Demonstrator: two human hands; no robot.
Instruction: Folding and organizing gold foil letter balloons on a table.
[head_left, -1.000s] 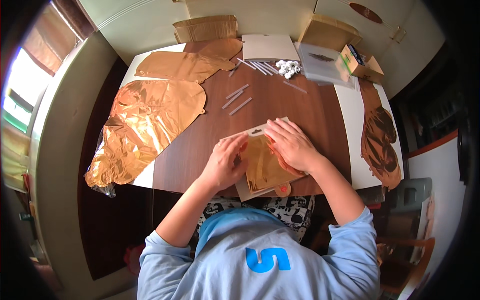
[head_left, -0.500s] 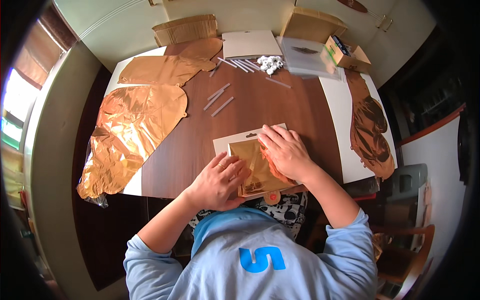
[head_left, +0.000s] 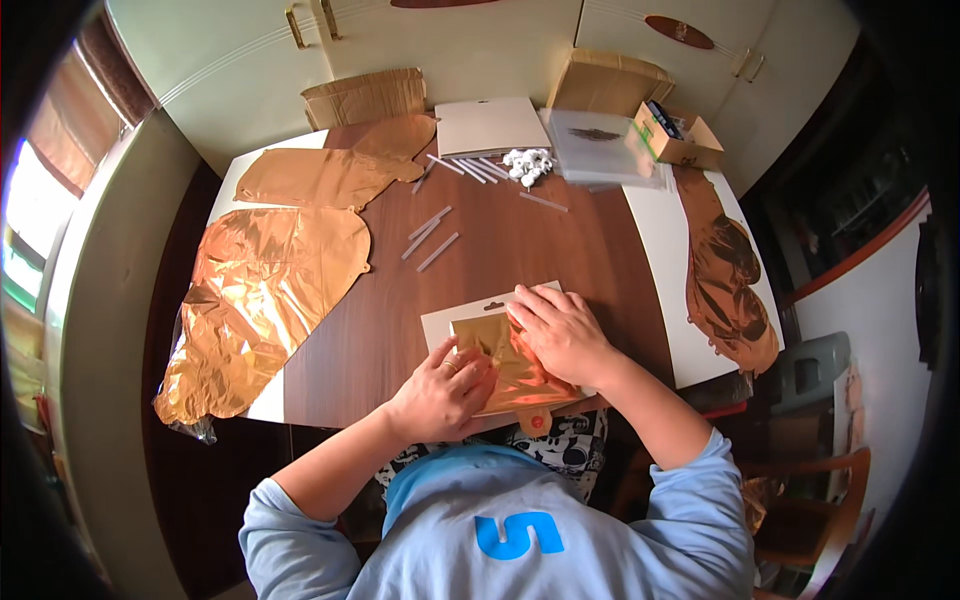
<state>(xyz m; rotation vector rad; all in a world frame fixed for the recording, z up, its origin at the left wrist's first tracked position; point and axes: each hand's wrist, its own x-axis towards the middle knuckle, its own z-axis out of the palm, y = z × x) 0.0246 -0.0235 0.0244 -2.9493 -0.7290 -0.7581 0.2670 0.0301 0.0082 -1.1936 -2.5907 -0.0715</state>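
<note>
A folded gold foil balloon [head_left: 515, 375] lies on a white card [head_left: 436, 328] with a slotted hanging hole, at the table's near edge. My right hand [head_left: 562, 335] rests flat on the card's right side and the foil, its fingers stretched out toward the far edge. On the left side, my left hand [head_left: 445, 390] lies over the foil's edge with its fingers bent and apart. Neither hand grips anything visible. A small foil tab [head_left: 536, 421] with a red spot sticks out past the near edge. The palms hide parts of the foil and card.
Large gold foil balloons [head_left: 275, 270] lie flat on the left, another [head_left: 728, 280] on the right. Clear straws [head_left: 437, 252] and white plastic pieces [head_left: 528, 165] lie farther back. Behind stand a white box [head_left: 488, 127], clear plastic sleeves [head_left: 602, 145] and an open carton [head_left: 690, 140].
The view has tilted, so the table sits lower in the picture. Both hands stay at nearly the same places on the card. More orange-red reflection shows on the foil between them.
</note>
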